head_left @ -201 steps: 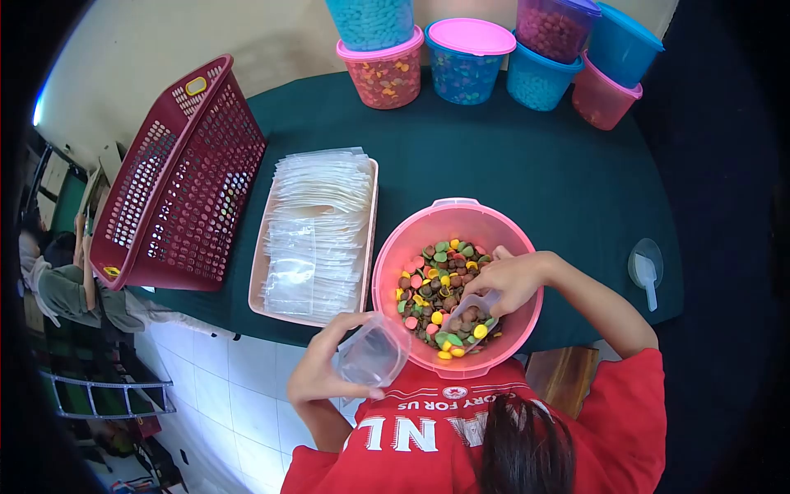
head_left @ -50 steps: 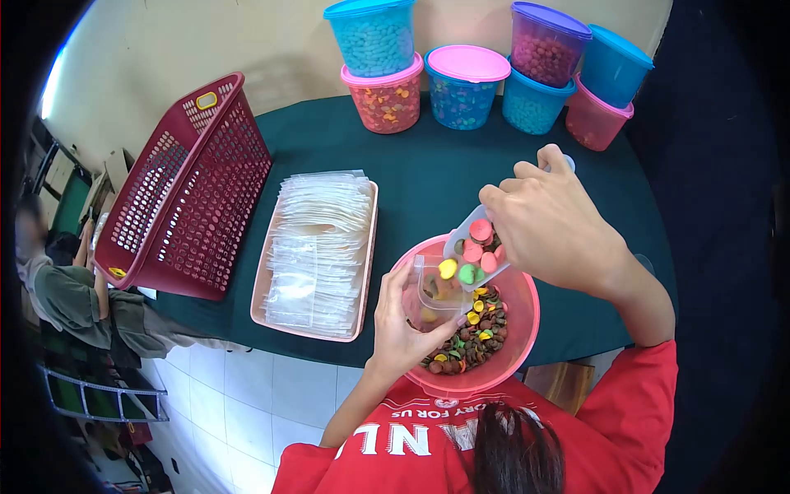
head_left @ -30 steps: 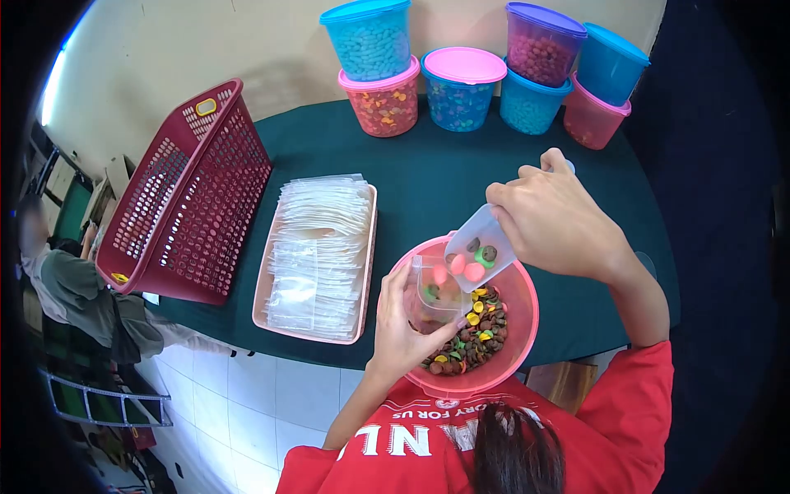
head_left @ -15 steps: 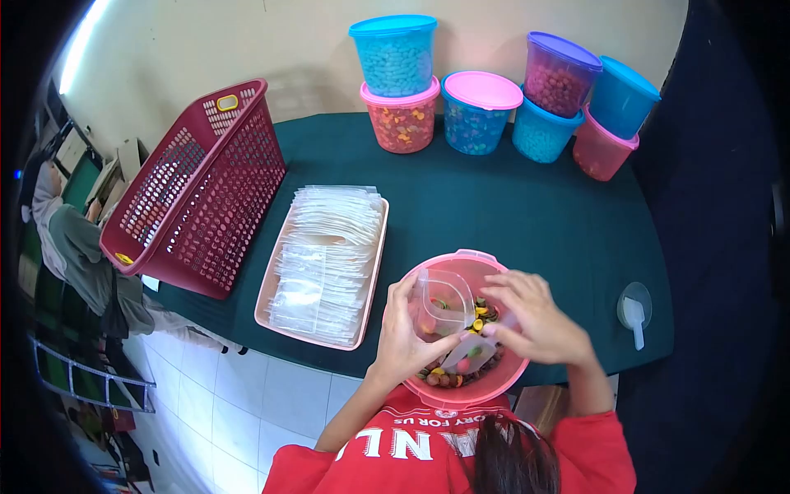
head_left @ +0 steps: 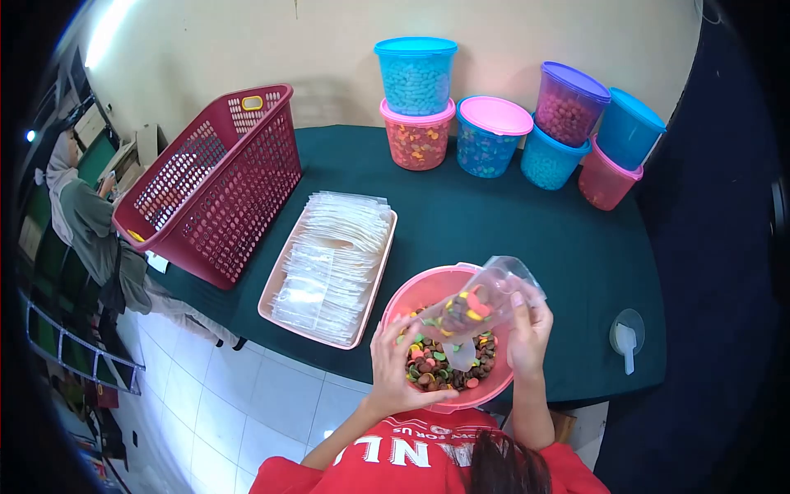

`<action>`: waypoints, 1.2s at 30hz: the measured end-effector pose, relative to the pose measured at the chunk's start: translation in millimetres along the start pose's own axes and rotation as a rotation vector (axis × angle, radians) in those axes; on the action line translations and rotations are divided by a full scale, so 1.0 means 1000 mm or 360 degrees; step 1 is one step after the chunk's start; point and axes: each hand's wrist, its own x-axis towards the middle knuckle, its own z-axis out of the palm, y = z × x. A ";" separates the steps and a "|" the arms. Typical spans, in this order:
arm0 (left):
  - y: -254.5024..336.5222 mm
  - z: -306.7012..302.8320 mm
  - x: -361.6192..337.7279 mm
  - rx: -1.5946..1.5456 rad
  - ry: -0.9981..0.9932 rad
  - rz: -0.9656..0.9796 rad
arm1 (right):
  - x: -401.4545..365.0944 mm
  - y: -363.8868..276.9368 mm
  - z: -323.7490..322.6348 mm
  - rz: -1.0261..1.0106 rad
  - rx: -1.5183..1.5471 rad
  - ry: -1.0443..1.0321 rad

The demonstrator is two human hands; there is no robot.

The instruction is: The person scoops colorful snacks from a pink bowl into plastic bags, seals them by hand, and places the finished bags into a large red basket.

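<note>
A clear plastic bag [head_left: 467, 313], partly filled with brown, yellow and pink pieces, is tilted above a pink bucket [head_left: 401, 298]. My right hand [head_left: 528, 325] pinches the bag's upper right end between thumb and fingers. At the bucket's left side is my left hand [head_left: 395, 366], fingers apart, close to the bag's lower end; whether its fingertips touch the bag is unclear. Loose colourful pieces [head_left: 436, 375] lie in the bucket, and a translucent scoop [head_left: 461, 354] rests on them, partly covered by the bag.
A pink tray [head_left: 271, 317] of flat clear bags [head_left: 329, 263] stands left of the bucket, beside a maroon basket [head_left: 239, 206]. Lidded tubs [head_left: 494, 148] line the wall. Another scoop [head_left: 627, 339] lies at right. A person [head_left: 86, 214] stands at far left.
My right hand has moved from over the bucket to the bag's upper end. The bag, now holding pieces, is raised and tilted to the right. My left hand has shifted slightly lower. The view has shifted.
</note>
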 end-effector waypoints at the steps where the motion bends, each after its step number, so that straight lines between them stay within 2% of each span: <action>1: -0.008 0.006 -0.003 0.0066 0.0082 0.0069 | 0.001 -0.002 0.000 -0.0019 0.0112 0.0058; 2: -0.011 0.010 -0.006 0.0135 0.0166 0.0139 | -0.001 -0.004 -0.003 -0.0021 0.0113 0.0048; 5: -0.026 0.024 0.010 0.0188 0.0340 0.0058 | -0.008 -0.025 -0.004 -0.0414 0.0282 0.0165; 6: -0.032 0.027 0.014 0.0212 0.0423 0.0051 | -0.013 -0.034 0.000 -0.0420 0.0304 0.0144; 7: -0.030 0.030 0.023 0.0205 0.0471 0.0026 | -0.018 -0.043 0.004 -0.0635 0.0291 0.0136; 8: -0.030 0.033 0.028 0.0124 0.0480 -0.0017 | -0.021 -0.051 0.009 -0.0855 0.0284 0.0123; 10: -0.025 0.029 0.023 -0.0283 0.0604 0.0001 | -0.036 -0.066 0.014 -0.0819 0.0011 0.0044; 12: 0.001 0.009 0.010 -0.0744 0.0681 -0.0010 | -0.049 -0.064 0.016 -0.0891 -0.0275 -0.0193; 14: 0.024 -0.020 0.000 -0.0917 0.0424 0.0226 | -0.059 -0.059 0.029 -0.0991 -0.0220 -0.0402; 16: 0.041 -0.044 -0.010 -0.0606 0.0174 0.0180 | -0.064 -0.052 0.035 -0.1118 -0.0370 -0.0603; 18: 0.054 -0.057 -0.015 -0.0561 0.0096 0.0108 | -0.073 -0.047 0.050 -0.1075 -0.0388 -0.0638; 20: 0.044 -0.066 -0.024 -0.0387 0.0085 0.0239 | -0.079 -0.038 0.067 -0.1027 -0.0300 -0.0713; 22: 0.045 -0.081 -0.036 -0.0403 0.0187 0.0235 | -0.087 -0.027 0.084 -0.1003 -0.0159 -0.0759; 24: 0.050 -0.104 -0.052 -0.0474 0.0294 -0.0079 | -0.100 -0.019 0.110 -0.0837 0.0046 -0.0831; 25: 0.050 -0.114 -0.059 -0.0568 0.0405 -0.0141 | -0.107 -0.016 0.122 -0.0805 0.0049 -0.0904; 28: 0.048 -0.152 -0.086 -0.0433 0.0561 -0.0187 | -0.138 -0.016 0.166 -0.0244 0.0245 -0.0960; 30: 0.041 -0.177 -0.106 -0.0389 0.0591 -0.0244 | -0.149 0.001 0.186 -0.0362 0.0212 -0.1097; 31: 0.037 -0.189 -0.114 -0.0243 0.0579 -0.0135 | -0.155 0.010 0.195 -0.0482 0.0167 -0.1222; 33: 0.036 -0.212 -0.131 -0.0083 0.0580 -0.0033 | -0.172 0.021 0.216 -0.0391 0.0298 -0.1272; 35: 0.041 -0.230 -0.150 -0.0035 0.0704 -0.0289 | -0.186 0.026 0.235 -0.0235 0.0402 -0.1359; 36: 0.045 -0.237 -0.157 -0.0015 0.0715 -0.0292 | -0.193 0.029 0.243 -0.0231 0.0421 -0.1372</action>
